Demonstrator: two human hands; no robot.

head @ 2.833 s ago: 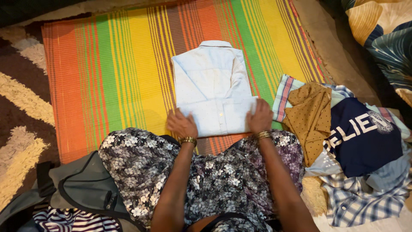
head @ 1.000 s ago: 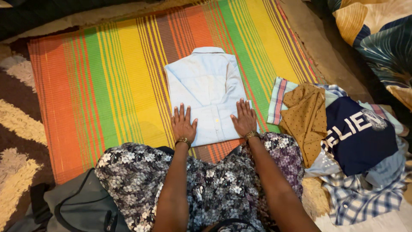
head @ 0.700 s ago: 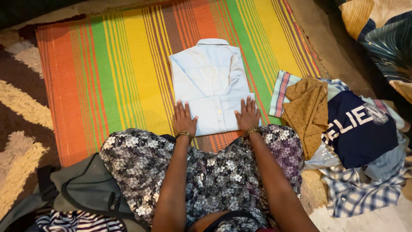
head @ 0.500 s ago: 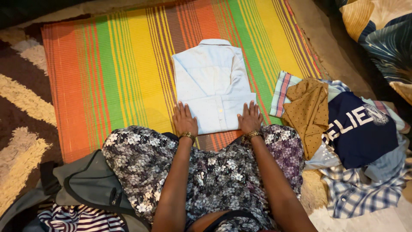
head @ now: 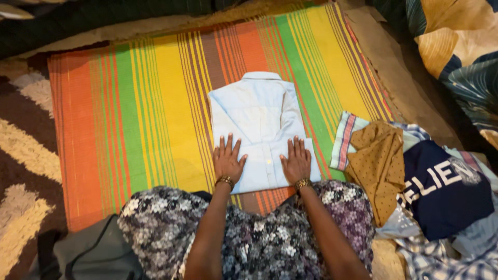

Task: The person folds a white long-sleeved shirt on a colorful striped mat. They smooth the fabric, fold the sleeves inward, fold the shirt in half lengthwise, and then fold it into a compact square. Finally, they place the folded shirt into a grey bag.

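Two bare hands lie flat, palms down and fingers spread, on the near end of a folded pale blue shirt (head: 259, 127): the left hand (head: 228, 162) on its near left corner, the right hand (head: 296, 162) beside the button placket on the right, each wrist ringed by a gold-coloured bangle. Nearest the camera, the person's lap is covered by a dark floral-print garment (head: 244, 233) of soft, loosely draped cloth, with a grey bag (head: 91, 254) lying just to its left. The shirt is a smooth, thin woven fabric folded into a neat upright rectangle, collar at the far end, small white buttons running down the middle, with only faint creases. It rests near the centre of a flat woven mat (head: 155, 103) striped lengthwise in orange, green, yellow, brown and red, its surface finely ribbed. To the right, partly on the mat's edge, sits a loose heap of clothes: a mustard dotted cloth (head: 378, 161) crumpled on top, a navy printed T-shirt (head: 446, 192), and a checked blue fabric (head: 446, 262) beneath. A shaggy brown-and-cream rug (head: 23, 155) shows at the left, and a blue leaf-patterned fabric (head: 456, 46) fills the far right corner.
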